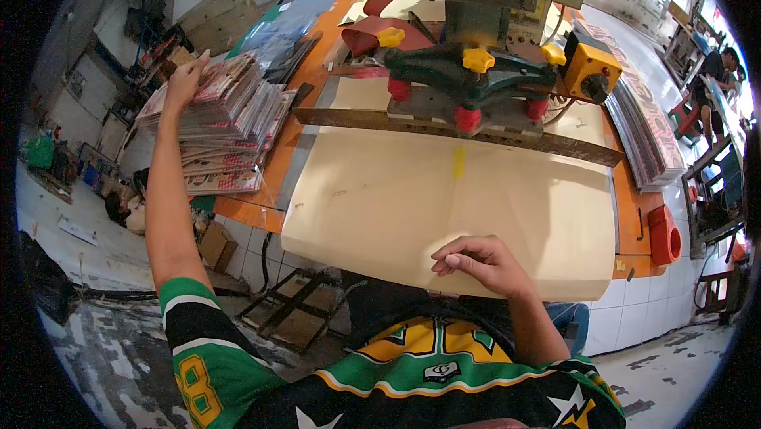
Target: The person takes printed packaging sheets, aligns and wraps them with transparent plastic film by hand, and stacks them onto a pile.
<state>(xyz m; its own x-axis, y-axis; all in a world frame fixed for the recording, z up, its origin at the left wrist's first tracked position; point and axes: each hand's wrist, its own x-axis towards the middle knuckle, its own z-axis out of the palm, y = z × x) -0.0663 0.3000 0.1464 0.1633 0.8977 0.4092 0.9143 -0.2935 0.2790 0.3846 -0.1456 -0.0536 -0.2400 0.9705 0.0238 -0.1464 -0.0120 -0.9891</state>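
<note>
My left hand [186,84] reaches out to the far left, at the top of a tall stack of printed plastic sheets or bags [226,104]. One digit sticks out over the stack's upper edge; the other fingers show only in part, and I see nothing lifted in them. Above the front part of a cream-coloured sheet [380,199] is my right hand [479,262], its fingers curled and the thumb against them, nothing visible between. That sheet covers the press bed, with a short yellow tape strip [459,162] near its middle.
A heavy press [476,72] with yellow knobs and a long metal bar [460,134] stands over the sheet's back edge. More printed packs [646,128] lie at the right, near a red tape dispenser [664,235]. Clear plastic [277,36] lies behind the left stack. Another person [717,80] sits far right.
</note>
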